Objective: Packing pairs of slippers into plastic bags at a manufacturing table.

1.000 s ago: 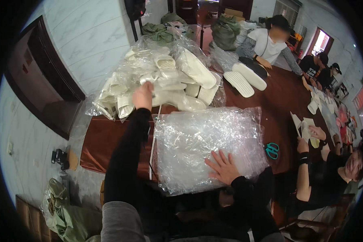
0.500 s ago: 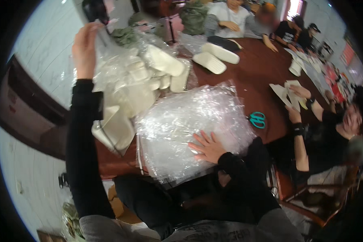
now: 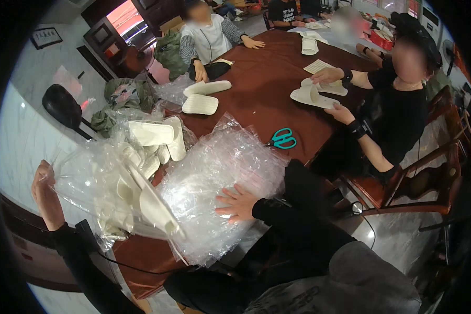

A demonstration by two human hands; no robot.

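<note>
Pale, marble-veined wall [image 3: 31, 131] at the left side of the room; long table [image 3: 261, 68] under a smooth reddish-brown cloth. Clock positions read from the right hand. Item: right hand [image 3: 238, 205], fingers spread, palm down on a stack of clear bags [image 3: 230, 157], probably to stop the slick sheets from sliding; film thin, glossy, crinkled, edges uneven. Item: left hand [image 3: 43, 180], well apart at 9 o'clock, fingers closed on the gathered edge of a clear bag [image 3: 81, 172], raised so that the film hangs taut and slanting, seemingly to keep its contents low. Item: cream slippers [image 3: 157, 209], also at 9 o'clock, nearer, showing through that film and apparently inside it; rounded, moulded, matt. Item: heap of wrapped slippers [image 3: 150, 133], 10 o'clock, the pieces overlapping at odd angles in loose plastic. Item: two off-white soles [image 3: 200, 104], 11 o'clock, long ovals, the nearer one finely ribbed. Item: scissors [image 3: 283, 138], 1 o'clock, teal looped handles, lying just beside the stack, perhaps for easy reach. Item: co-worker in black [image 3: 403, 99], 2 o'clock, both hands on a flat white shoe part [image 3: 314, 98]. Item: person in a white top [image 3: 209, 36], 12 o'clock, one hand near the soles.
</note>
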